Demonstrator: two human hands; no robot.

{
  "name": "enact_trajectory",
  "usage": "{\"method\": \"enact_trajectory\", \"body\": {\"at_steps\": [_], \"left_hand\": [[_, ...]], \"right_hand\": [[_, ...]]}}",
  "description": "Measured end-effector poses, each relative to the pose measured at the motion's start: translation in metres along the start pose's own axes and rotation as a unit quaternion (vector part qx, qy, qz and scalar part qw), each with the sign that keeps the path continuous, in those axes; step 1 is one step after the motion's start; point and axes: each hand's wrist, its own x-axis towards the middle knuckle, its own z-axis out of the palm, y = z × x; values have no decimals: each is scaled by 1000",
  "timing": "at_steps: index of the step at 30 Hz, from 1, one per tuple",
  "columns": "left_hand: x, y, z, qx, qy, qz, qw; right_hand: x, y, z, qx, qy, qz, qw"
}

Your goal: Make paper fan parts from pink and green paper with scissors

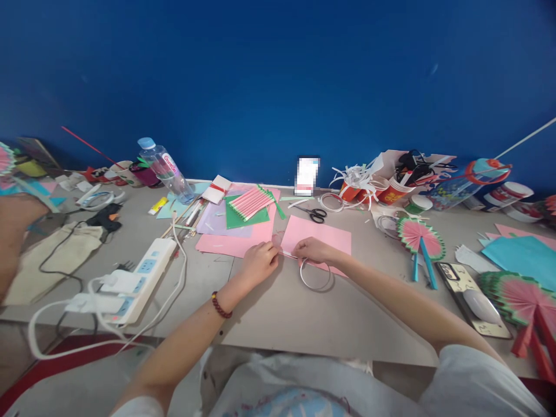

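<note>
A thin white roll of tape point(316, 288) lies at the front edge of a pink paper sheet point(325, 230), just below my right hand point(311, 249). The fingers of my right hand are pinched together on the tape. A narrow pale strip runs along the paper's edge between my two hands. My left hand point(262, 259) is curled at the strip's other end, its fingertips closed and partly hidden. Behind my hands, black-handled scissors point(318, 215) lie on the table. To the left, a pleated pink paper piece point(249, 202) rests on green paper point(234, 217).
A white power strip point(150, 272) with plugs and cords lies at left, near a leaning water bottle point(167, 168). A lit phone point(306, 175) stands against the blue wall. At right are paper fans point(420, 238), a patterned phone point(471, 298) and cups point(393, 191). Another person's arm point(19, 231) enters at far left.
</note>
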Motion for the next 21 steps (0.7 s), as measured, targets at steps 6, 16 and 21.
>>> {"method": "enact_trajectory", "body": {"at_steps": [6,16,21], "left_hand": [[0,0,1,-7,0,-9,1000],[0,-2,2,-25,7,-8,1000],[0,-2,0,-40,5,-14,999]], "right_hand": [[-1,2,-1,5,-7,-5,1000],[-1,0,0,9,-6,-2,1000],[-2,0,0,2,-2,-2,1000]]}}
